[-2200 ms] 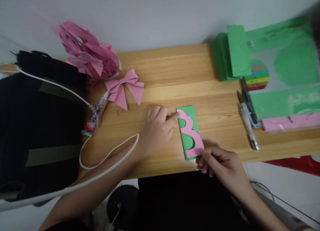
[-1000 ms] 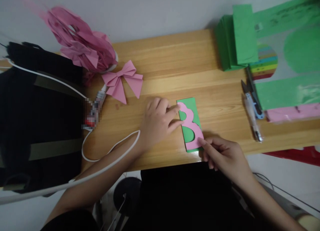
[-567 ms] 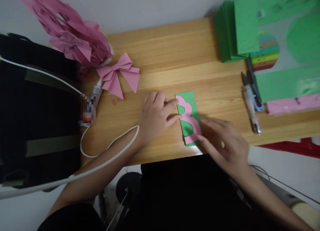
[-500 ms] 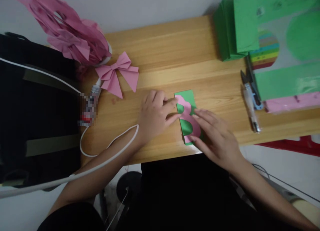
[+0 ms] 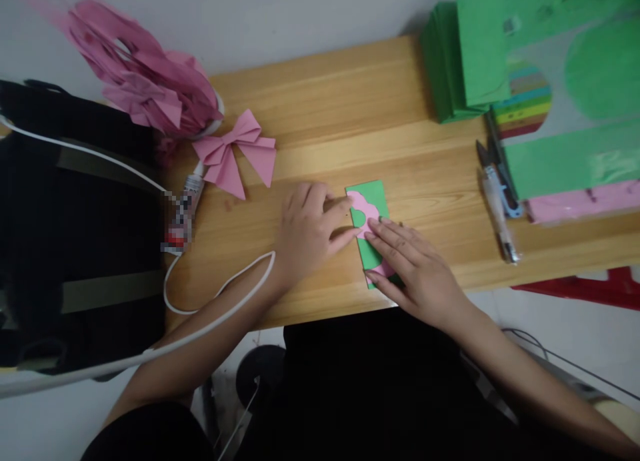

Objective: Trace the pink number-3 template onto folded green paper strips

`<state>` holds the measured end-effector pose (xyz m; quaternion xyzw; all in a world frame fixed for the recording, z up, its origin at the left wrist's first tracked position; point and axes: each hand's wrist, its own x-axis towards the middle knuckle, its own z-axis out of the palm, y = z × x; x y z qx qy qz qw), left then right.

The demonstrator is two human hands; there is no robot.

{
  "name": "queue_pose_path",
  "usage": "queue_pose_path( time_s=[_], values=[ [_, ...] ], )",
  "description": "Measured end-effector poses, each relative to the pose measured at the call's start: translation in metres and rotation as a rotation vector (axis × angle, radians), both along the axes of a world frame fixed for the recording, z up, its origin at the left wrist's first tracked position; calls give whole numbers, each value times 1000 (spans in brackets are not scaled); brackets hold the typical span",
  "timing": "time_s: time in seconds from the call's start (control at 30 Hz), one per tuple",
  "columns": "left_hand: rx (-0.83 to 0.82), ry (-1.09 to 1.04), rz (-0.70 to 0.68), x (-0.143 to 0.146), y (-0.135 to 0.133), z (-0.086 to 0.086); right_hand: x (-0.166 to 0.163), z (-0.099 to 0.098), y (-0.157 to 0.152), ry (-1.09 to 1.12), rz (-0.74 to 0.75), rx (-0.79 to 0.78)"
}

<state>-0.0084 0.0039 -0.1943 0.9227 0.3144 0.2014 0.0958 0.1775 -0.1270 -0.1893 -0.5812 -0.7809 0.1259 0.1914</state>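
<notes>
A folded-looking green paper card [image 5: 376, 191] lies on the wooden table near its front edge. On top of it is a wavy pink paper cutout [image 5: 367, 211] shaped like a "3". My left hand [image 5: 310, 224] rests at the left of the card, its thumb and index finger touching the left edge, fingers apart. Stretched flat over the lower right part of the card is my right hand [image 5: 417, 268], its fingertips on the pink cutout, hiding much of its lower lobe.
A pink paper bow [image 5: 237, 148], a glue tube [image 5: 187, 204] and a bunch of pink folded paper [image 5: 150, 81] are at left, beside a black bag [image 5: 100, 234]. Scissors [image 5: 500, 168], a pen [image 5: 503, 228] and green paper [image 5: 565, 161] sit right. A white cable [image 5: 250, 281] crosses my left forearm.
My right hand has slid left over the card, covering more of the lower pink lobe. My left hand stays in place; the view has shifted slightly.
</notes>
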Motion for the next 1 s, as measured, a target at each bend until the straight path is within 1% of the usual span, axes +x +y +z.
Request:
queue_pose_path(
  time_s=[0.2,0.37,0.57,0.73,0.87,0.9,0.93,0.97,1.0],
  values=[
    [125,-46,-89,2,-2,0,0,-1,1,17,4,21],
    [152,-43,-112,2,-2,2,0,0,2,12,3,34],
    [268,-74,-294,8,-6,6,1,2,4,10,9,42],
    [232,-25,-269,9,-10,6,-1,7,6,-3,9,41],
    [204,18,-255,8,-11,7,-1,15,18,40,41,43],
    [204,27,-248,7,-11,7,3,17,22,52,13,60],
    [204,39,-239,7,-12,7,9,19,26,46,-62,92],
    [203,51,-235,7,-12,7,18,21,30,17,-183,129],
    [202,60,-233,7,-12,6,28,22,32,-47,-366,172]
  ],
)
